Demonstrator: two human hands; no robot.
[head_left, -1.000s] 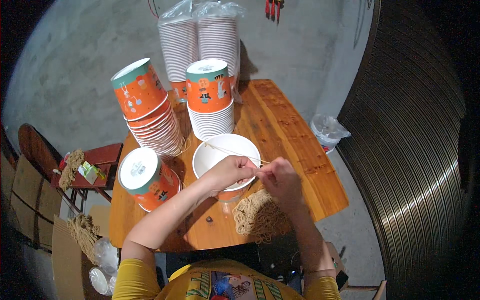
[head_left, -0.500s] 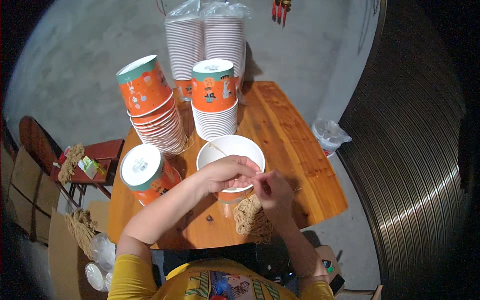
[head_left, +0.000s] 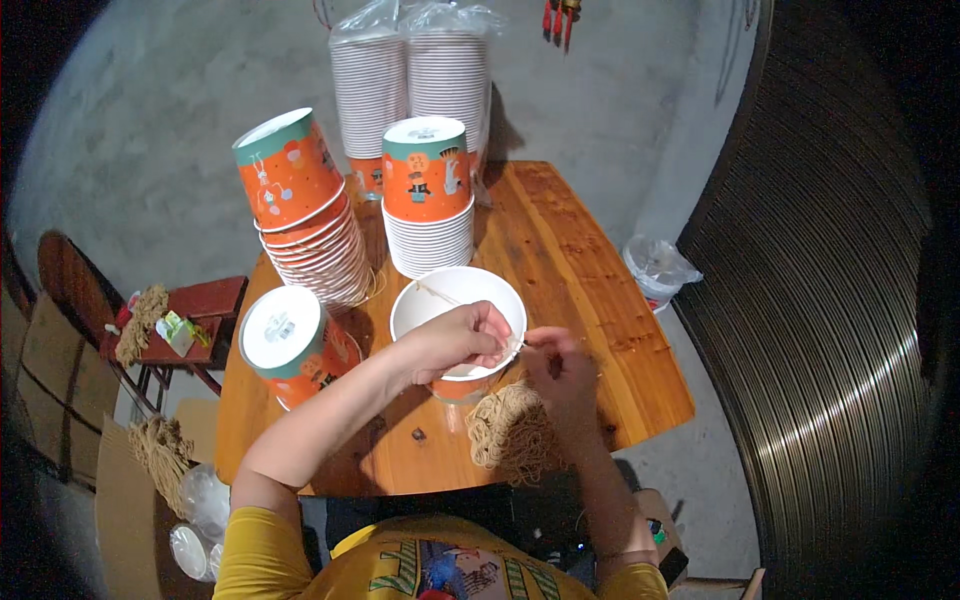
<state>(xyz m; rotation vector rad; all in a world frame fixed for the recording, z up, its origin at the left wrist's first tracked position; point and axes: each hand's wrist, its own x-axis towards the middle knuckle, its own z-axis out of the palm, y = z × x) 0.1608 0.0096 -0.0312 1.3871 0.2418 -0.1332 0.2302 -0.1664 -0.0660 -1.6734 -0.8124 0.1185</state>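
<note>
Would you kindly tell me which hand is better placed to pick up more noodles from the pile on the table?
Right, probably. The right hand sits directly above the noodle pile, while the left hand rests over the rim of the open cup.

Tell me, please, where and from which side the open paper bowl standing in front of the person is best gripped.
Probably the far rim of the open bowl, pinched from above. It stands upright, mouth up, and that arc is bare; the left hand covers the near rim, with the right hand beside it.

Left hand [head_left: 455, 340] over white paper bowl [head_left: 440, 300], right hand [head_left: 558, 365] beside it, dried noodles [head_left: 505, 435], wooden table [head_left: 590, 290]
</note>
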